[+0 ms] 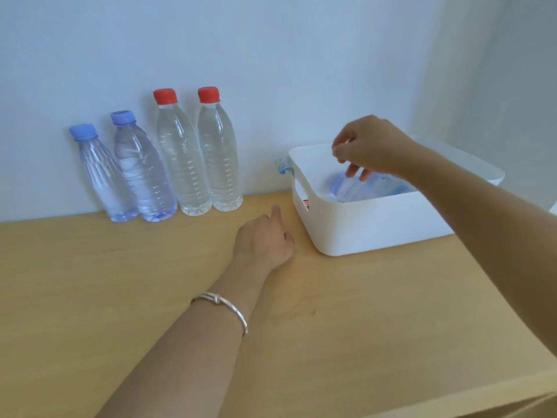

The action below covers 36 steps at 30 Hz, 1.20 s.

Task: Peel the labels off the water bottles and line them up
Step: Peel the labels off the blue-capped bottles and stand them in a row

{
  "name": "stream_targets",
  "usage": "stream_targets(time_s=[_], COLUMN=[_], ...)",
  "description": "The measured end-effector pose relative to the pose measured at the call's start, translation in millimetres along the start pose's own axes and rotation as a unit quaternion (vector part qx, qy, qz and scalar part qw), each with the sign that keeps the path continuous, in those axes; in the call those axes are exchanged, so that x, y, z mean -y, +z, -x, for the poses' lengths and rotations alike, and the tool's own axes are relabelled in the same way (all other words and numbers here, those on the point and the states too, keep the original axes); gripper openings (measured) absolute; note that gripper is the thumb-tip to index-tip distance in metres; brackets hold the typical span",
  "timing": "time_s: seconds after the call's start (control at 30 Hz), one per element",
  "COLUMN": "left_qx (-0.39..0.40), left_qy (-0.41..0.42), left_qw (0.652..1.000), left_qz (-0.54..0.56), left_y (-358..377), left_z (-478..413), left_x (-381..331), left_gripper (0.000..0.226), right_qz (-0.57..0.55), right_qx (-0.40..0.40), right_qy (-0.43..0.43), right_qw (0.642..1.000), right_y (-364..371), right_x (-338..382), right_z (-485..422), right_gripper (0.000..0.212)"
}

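Four label-free water bottles stand in a row against the wall: two smaller ones with blue caps [102, 176] [141, 170] and two taller ones with red caps [184, 158] [220, 152]. The blue-capped pair leans a little. My right hand [370, 146] hovers over the white bin [376, 227], its fingers hanging loosely down toward the crumpled blue and clear labels [367, 185] inside, and it holds nothing that I can see. My left hand [265, 236] rests on the wooden table [120, 282] just left of the bin, index finger stretched forward and empty.
A scrap of blue and white label [283, 165] sticks out by the bin's far left corner. The bin's left wall has a handle slot with a red mark [306, 204]. The table's front edge [482, 396] runs across the lower right.
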State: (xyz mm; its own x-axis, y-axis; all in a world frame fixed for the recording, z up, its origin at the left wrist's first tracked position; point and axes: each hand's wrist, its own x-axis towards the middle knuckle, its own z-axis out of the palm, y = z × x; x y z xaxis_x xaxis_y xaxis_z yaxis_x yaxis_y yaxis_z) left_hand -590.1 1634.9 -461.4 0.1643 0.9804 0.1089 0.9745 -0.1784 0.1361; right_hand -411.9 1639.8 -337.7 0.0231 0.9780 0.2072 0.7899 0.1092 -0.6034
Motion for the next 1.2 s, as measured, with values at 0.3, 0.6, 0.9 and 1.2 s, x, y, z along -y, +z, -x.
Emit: stream_targets(time_s=[0.3, 0.6, 0.9, 1.2], left_qx=[-0.171, -0.039, -0.057, -0.107], left_qy=[0.075, 0.106, 0.085, 0.101], left_qw=[0.948, 0.99, 0.988, 0.974], left_qz=[0.257, 0.079, 0.12, 0.172], left_y=[-88, -63, -67, -65], left_z=[-37, -50, -43, -42], left_x=[-58, -98, -96, -91], left_gripper=[0.037, 0.049, 0.046, 0.095], right_qz=[0.111, 0.249, 0.207, 0.027], right_qx=[0.102, 0.188, 0.243, -0.036], right_qy=[0.171, 0.157, 0.104, 0.067], right_qw=[0.974, 0.937, 0.942, 0.997], right_y=[-1, 11, 7, -60], right_x=[-80, -84, -88, -21], right_z=[-40, -39, -26, 5], right_gripper=[0.023, 0.059, 0.061, 0.043])
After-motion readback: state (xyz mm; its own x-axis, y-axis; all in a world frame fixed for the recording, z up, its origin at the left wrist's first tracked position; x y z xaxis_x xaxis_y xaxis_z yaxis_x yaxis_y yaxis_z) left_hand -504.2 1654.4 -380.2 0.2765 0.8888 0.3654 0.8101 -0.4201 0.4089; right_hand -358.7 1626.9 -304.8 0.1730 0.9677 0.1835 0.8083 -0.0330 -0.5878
